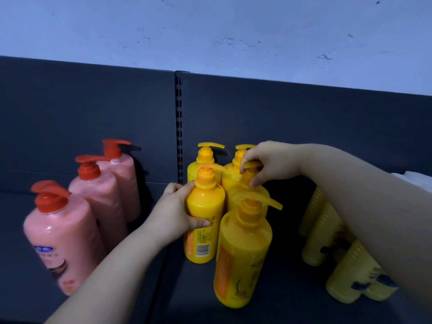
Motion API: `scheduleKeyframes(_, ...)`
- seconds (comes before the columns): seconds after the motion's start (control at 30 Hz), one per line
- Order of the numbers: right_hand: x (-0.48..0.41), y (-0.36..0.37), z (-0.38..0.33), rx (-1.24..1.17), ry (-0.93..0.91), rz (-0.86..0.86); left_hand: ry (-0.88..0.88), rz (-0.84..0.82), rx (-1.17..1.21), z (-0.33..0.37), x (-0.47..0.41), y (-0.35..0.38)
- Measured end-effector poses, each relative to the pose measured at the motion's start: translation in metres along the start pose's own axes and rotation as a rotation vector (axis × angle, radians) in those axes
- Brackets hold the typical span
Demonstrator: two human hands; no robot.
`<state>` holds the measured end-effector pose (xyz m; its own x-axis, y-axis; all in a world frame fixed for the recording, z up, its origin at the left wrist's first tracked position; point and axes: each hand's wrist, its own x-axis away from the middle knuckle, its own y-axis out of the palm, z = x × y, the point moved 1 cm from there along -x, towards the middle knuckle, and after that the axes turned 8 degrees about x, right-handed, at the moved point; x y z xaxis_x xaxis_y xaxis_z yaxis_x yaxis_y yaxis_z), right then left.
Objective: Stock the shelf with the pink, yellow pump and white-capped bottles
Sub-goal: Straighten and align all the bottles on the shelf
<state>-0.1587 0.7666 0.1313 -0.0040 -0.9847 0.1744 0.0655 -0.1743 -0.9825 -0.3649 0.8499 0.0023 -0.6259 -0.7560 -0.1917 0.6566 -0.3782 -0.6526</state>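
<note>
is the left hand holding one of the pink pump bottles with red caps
No, the left hand grips the body of a yellow plastic pump bottle.

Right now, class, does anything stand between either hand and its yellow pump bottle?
Nothing visible does. The left hand grips one yellow pump bottle by its body; the right hand pinches the pump of the neighbouring bottle.

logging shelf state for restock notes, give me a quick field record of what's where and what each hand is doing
shelf: dark
pink bottles: three, left, in a row going back
yellow pump bottles: five, middle, clustered
pale bottles: right, partly behind the right arm, caps hidden
left hand: grips body of held bottle
right hand: pinches pump of neighbouring bottle
</note>
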Motion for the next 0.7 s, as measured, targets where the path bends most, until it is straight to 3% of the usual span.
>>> scheduleKeyframes(0.43,0.000,0.011,0.006,-0.086,-0.033,0.041,0.007,0.049,0.018,0.002,0.003,0.005)
scheduleKeyframes(0.7,0.009,0.025,0.007,-0.155,0.072,0.126,-0.054,0.091,-0.037,0.006,0.018,0.017)
